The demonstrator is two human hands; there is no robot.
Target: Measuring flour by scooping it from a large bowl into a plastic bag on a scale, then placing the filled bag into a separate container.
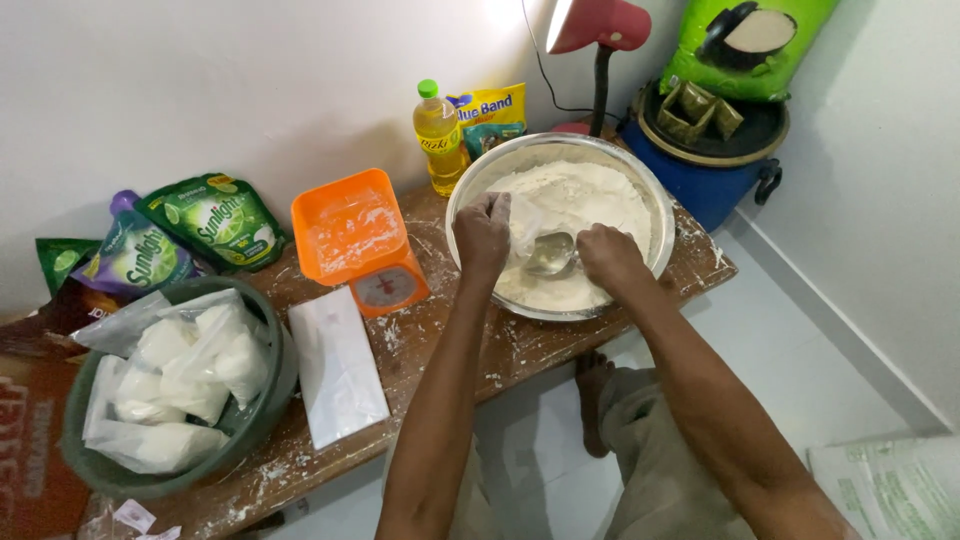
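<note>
A large steel bowl [654,196] full of white flour [585,190] stands on a low wooden bench [440,350]. My left hand [482,236] is over the bowl and pinches open a thin clear plastic bag [522,220]. My right hand [610,258] grips a metal spoon [550,254] whose scoop is at the bag's mouth, just above the flour. The bag is partly hidden by my left hand.
An orange kitchen scale [360,243] with a tray sits left of the bowl, with a stack of clear bags [337,365] in front. A green tub [262,410] holds several filled flour bags. Oil bottle [438,138], pouches, red lamp [598,28] and blue bucket [700,185] line the wall.
</note>
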